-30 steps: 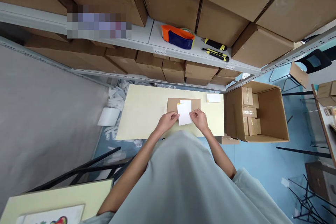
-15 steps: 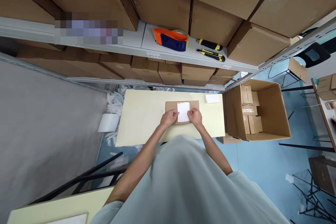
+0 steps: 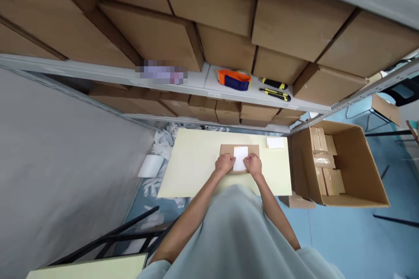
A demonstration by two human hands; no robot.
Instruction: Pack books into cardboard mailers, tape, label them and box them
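Observation:
A flat brown cardboard box (image 3: pixel 227 149) lies on the pale yellow table (image 3: pixel 193 161), with a white label (image 3: pixel 241 158) on its top. My left hand (image 3: pixel 225 163) is closed at the label's left edge, over the box. At the right edge of the label, my right hand (image 3: pixel 253 164) has its fingers pinched together. Both hands appear to grip the label's edges. Near the table's back right corner lies another white label stack (image 3: pixel 275 143).
Right of the table stands a large open carton (image 3: pixel 360 165) holding several small boxes (image 3: pixel 324 161). Above the table's back edge runs a shelf (image 3: pixel 196 79) with cartons, an orange and blue tape dispenser (image 3: pixel 234 80) and yellow-black cutters (image 3: pixel 275 94). White scraps lie at left.
The camera view has shifted, so the table and shelf appear lower and further right. My hands stay at the label's two sides on the box.

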